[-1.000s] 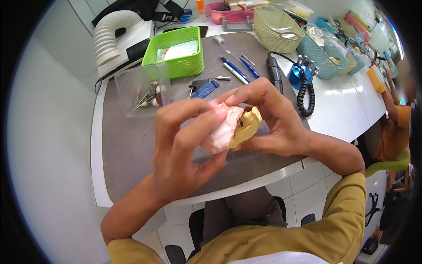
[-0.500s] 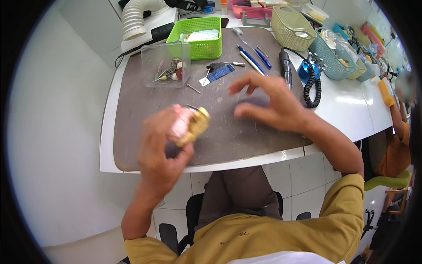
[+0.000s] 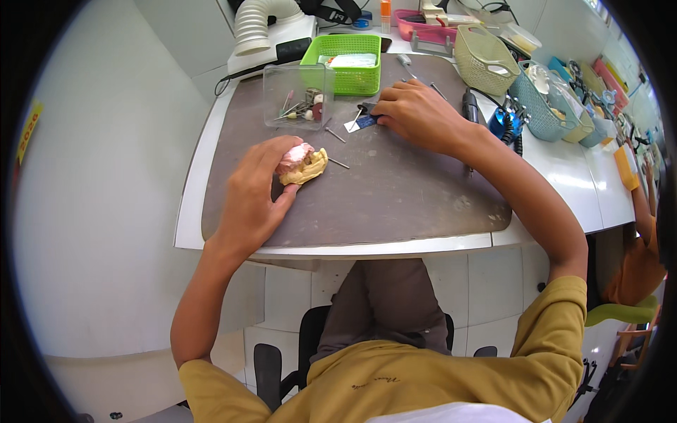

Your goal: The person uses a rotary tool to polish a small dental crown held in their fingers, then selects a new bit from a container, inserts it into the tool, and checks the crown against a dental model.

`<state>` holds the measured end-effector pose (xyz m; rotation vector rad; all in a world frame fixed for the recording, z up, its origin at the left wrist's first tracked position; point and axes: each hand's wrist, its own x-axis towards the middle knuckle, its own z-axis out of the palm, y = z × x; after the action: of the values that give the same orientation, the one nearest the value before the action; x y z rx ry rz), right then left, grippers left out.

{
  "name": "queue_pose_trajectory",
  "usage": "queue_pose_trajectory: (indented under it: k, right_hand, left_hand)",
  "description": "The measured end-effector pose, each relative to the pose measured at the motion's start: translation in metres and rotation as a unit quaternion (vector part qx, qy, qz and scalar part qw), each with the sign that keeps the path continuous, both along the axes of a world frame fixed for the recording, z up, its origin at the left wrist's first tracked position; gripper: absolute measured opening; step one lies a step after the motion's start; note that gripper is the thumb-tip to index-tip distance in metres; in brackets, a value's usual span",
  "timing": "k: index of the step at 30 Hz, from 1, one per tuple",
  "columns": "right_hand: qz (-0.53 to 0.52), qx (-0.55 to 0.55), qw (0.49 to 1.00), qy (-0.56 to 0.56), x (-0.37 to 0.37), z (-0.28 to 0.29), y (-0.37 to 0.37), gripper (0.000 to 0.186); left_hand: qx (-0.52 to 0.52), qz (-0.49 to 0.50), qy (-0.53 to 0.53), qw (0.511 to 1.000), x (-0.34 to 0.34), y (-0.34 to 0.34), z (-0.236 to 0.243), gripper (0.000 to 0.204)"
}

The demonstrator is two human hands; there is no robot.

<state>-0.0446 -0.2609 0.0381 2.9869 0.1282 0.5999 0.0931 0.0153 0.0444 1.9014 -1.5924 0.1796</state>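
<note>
My left hand (image 3: 248, 187) is closed around a dental model, a yellow cast (image 3: 307, 171) with a pink part (image 3: 295, 156) against it, low over the mat. My right hand (image 3: 423, 118) is at the back of the mat with bent fingers, fingertips at the right end of a blue strip (image 3: 365, 123). What they hold, if anything, is hidden. On that strip's left end lies a black-headed bur (image 3: 357, 118). Two loose metal pins, one near pin (image 3: 339, 163) and one farther pin (image 3: 336, 135), rest between my hands. The pens are covered by my right hand and forearm.
A clear box (image 3: 273, 121) of burs and polishing tips stands behind my left hand, a green basket (image 3: 358, 87) beyond it. Right of my right hand are a black handpiece (image 3: 470, 106), a blue holder (image 3: 504, 125) and several baskets. A co-worker's arm (image 3: 638, 194) shows far right.
My right hand has moved forward and left onto the blue strip, its fingers going from spread to bent. My left hand still holds the dental model, now lower and steadier.
</note>
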Motion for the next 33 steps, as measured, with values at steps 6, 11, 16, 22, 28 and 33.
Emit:
queue_pose_trajectory:
  k: [6,11,16,22,28,33]
  right_hand:
    - [0.019,-0.042,0.999,-0.020,-0.006,0.007,0.000,0.008]
    - [-0.047,0.105,0.993,-0.007,-0.022,0.028,0.015,0.007]
    - [0.015,0.421,0.900,0.116,-0.024,0.043,0.039,0.012]
    - [0.004,0.426,0.876,0.225,-0.011,0.040,0.050,0.016]
    - [0.012,0.312,0.929,0.200,-0.014,0.035,0.051,0.017]
    - [0.074,0.260,0.955,0.120,-0.017,0.026,0.048,0.017]
  left_hand:
    - [-0.002,-0.038,-0.021,0.999,0.007,0.006,0.000,0.062]
    - [-0.012,-0.075,-0.022,0.997,0.014,0.008,-0.003,0.063]
    - [-0.011,-0.116,0.054,0.992,0.021,0.008,-0.010,0.062]
    - [0.019,-0.151,0.044,0.987,0.020,0.002,-0.010,0.056]
    - [0.010,-0.144,0.092,0.985,0.017,0.000,-0.009,0.052]
    - [0.000,-0.131,0.141,0.981,0.015,-0.002,-0.011,0.042]
